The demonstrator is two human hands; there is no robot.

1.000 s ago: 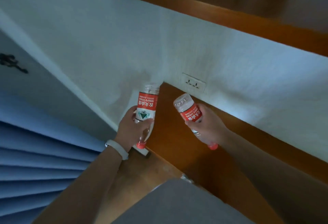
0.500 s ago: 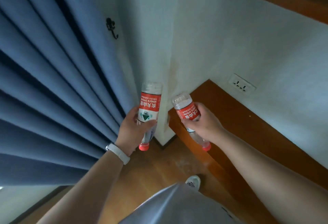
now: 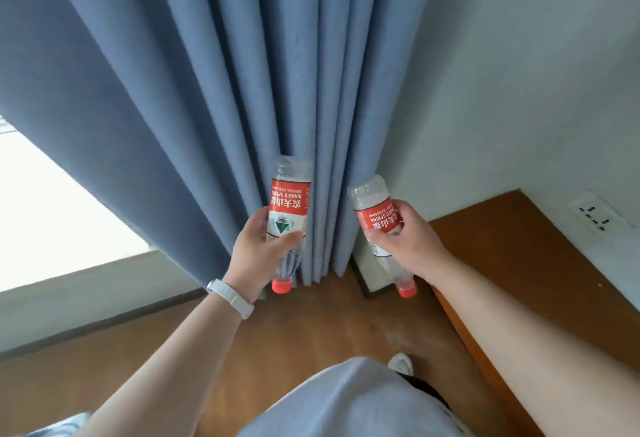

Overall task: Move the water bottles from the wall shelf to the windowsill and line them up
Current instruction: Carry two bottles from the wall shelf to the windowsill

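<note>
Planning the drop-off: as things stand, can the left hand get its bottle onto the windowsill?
Probably yes. The left hand holds its bottle cap-down before the blue curtain; the pale windowsill lies open to its left, nothing visibly between. The curtain hangs close and may brush the arm.

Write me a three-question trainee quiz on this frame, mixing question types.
1. True or false: each hand holds one water bottle with its red cap pointing down.
2. Which is farther to the person's right: A) the blue curtain B) the wall socket C) the bright window?
3. What is worn on the left wrist?

Key
1. True: the left hand grips the left bottle, the right hand the right bottle.
2. B: the wall socket, past the blue curtain and bright window.
3. A white wristband.
</note>
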